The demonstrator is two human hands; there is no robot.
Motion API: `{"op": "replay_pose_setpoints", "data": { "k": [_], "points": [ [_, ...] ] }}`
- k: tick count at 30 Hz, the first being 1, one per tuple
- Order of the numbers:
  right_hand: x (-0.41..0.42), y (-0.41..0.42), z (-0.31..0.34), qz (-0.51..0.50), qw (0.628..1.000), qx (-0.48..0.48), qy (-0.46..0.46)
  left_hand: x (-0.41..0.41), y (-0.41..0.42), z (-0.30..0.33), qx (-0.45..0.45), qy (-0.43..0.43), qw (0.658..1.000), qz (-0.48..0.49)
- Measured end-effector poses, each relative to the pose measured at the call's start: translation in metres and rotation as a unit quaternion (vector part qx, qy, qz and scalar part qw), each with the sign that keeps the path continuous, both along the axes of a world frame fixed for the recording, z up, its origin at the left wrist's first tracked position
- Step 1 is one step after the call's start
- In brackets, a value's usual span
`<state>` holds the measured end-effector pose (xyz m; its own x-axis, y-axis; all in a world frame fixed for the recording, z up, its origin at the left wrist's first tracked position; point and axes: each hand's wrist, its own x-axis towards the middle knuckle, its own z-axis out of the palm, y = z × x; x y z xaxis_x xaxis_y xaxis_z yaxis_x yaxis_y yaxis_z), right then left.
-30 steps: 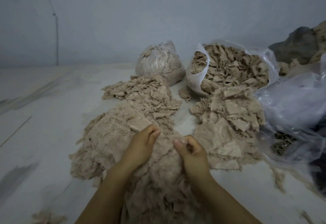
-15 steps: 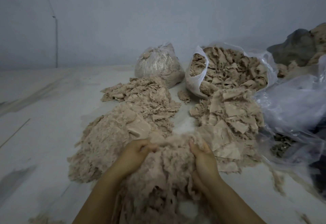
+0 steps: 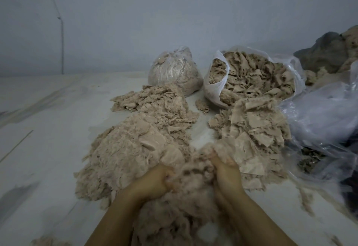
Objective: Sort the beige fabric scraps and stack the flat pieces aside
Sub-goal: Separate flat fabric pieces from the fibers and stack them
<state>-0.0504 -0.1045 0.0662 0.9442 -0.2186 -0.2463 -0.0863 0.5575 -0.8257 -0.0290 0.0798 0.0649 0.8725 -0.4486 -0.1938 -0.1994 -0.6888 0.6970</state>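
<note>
A: What has changed in the last second?

B: A second ago both hands sat on top of the frayed clump with fingers curled and little in them. Now the left hand and the right hand have dug in and lifted a wad of fluff between them. The fingers of each are curled into it, gripping; motion blur hides the fingertips.

A: What does that mean for the sorting?

B: Probably the person is pulling the wad apart to find flat pieces inside. No flat piece is separated yet, so this step looks only begun.

A: Where are the scraps?

B: The loose heap lies to the left of the hands, with a few flat pieces on its top. The flat pieces set aside form a pile to the right, just beside the right hand.

A: And the surface and room?

B: The floor is pale and smudged, meeting a plain grey wall. At the back stand a tied bag and an open bag full of scraps, with crumpled clear plastic on the right.
</note>
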Motion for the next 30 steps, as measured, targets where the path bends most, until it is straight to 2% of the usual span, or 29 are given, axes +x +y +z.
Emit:
{"op": "replay_pose_setpoints", "data": {
  "k": [2,3,6,8,9,10,12,14,16,19,21,26,28,30],
  "points": [
    [0.006,-0.013,0.003,-0.007,1.0,0.026,-0.002,0.002,0.011,-0.003,0.065,0.002,0.998,-0.002],
    [0.007,-0.016,0.005,0.016,1.0,0.014,-0.004,0.003,0.014,-0.002,0.053,0.007,0.999,0.006],
    [0.003,-0.01,0.009,0.098,0.993,-0.047,-0.051,0.002,0.006,0.011,-0.096,0.018,0.994,0.055],
    [0.0,-0.003,0.012,0.088,0.985,-0.105,-0.102,0.0,-0.007,0.024,-0.234,0.059,0.962,0.126],
    [0.0,0.0,0.01,0.067,0.973,-0.176,-0.135,-0.001,-0.013,0.027,-0.304,0.104,0.935,0.148],
    [-0.001,0.002,0.01,0.05,0.945,-0.274,-0.171,-0.001,-0.018,0.029,-0.366,0.158,0.904,0.157],
    [-0.004,0.008,0.008,0.044,0.851,-0.463,-0.243,-0.005,-0.027,0.032,-0.461,0.234,0.843,0.149],
    [-0.008,0.014,0.0,0.072,0.788,-0.543,-0.282,-0.006,-0.036,0.031,-0.517,0.24,0.798,0.194],
    [-0.013,0.019,-0.006,0.078,0.769,-0.568,-0.282,-0.003,-0.039,0.028,-0.538,0.203,0.768,0.282],
    [-0.019,0.02,-0.017,-0.003,0.78,-0.554,-0.291,0.003,-0.034,0.026,-0.594,0.193,0.705,0.336],
    [-0.022,0.018,-0.024,-0.016,0.809,-0.523,-0.269,0.006,-0.029,0.026,-0.61,0.195,0.681,0.355],
    [-0.037,0.011,-0.027,0.107,0.818,-0.482,-0.295,0.016,-0.014,0.028,-0.648,0.184,0.635,0.378],
    [-0.034,0.006,-0.021,0.119,0.833,-0.48,-0.247,0.019,-0.012,0.029,-0.656,0.202,0.634,0.357],
    [-0.025,0.003,-0.012,0.089,0.891,-0.408,-0.179,0.015,-0.019,0.03,-0.648,0.239,0.652,0.314]
  ]
}}
